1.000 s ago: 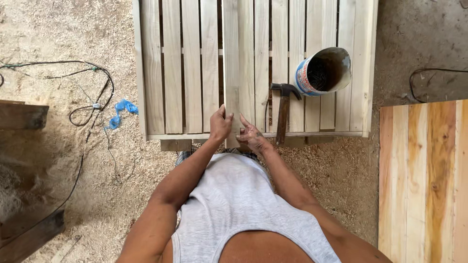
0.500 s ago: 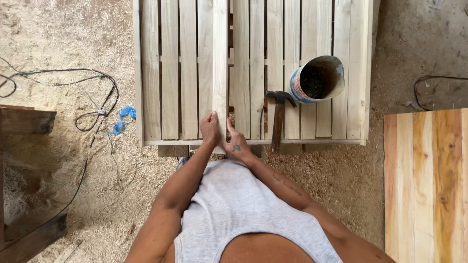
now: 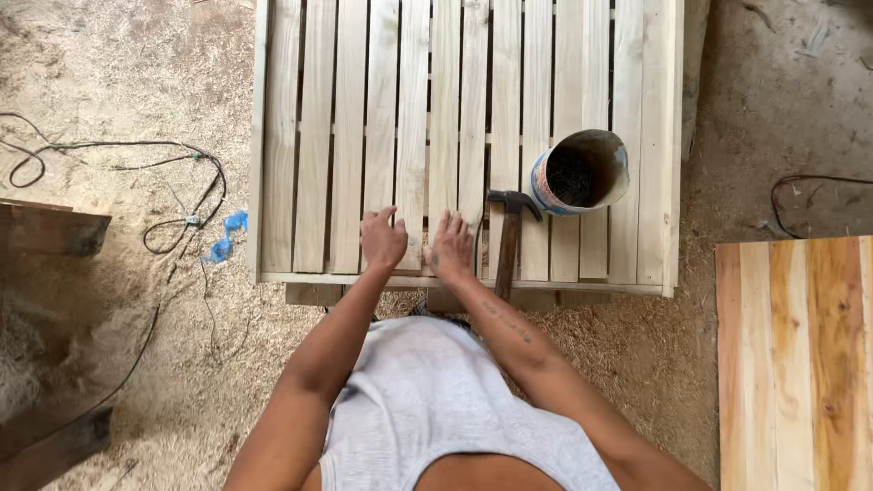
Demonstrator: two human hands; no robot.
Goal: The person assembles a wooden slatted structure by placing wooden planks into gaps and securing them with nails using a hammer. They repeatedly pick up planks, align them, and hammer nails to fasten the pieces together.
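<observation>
Our left hand (image 3: 382, 238) and right hand (image 3: 452, 245) press flat, fingers spread, on one slat (image 3: 411, 136): stiff, light, best gripped by its edges.

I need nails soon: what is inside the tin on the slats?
The tin lies tipped on the slatted panel, mouth toward the camera. Its inside shows only a dark mass; what it is cannot be made out.
</observation>
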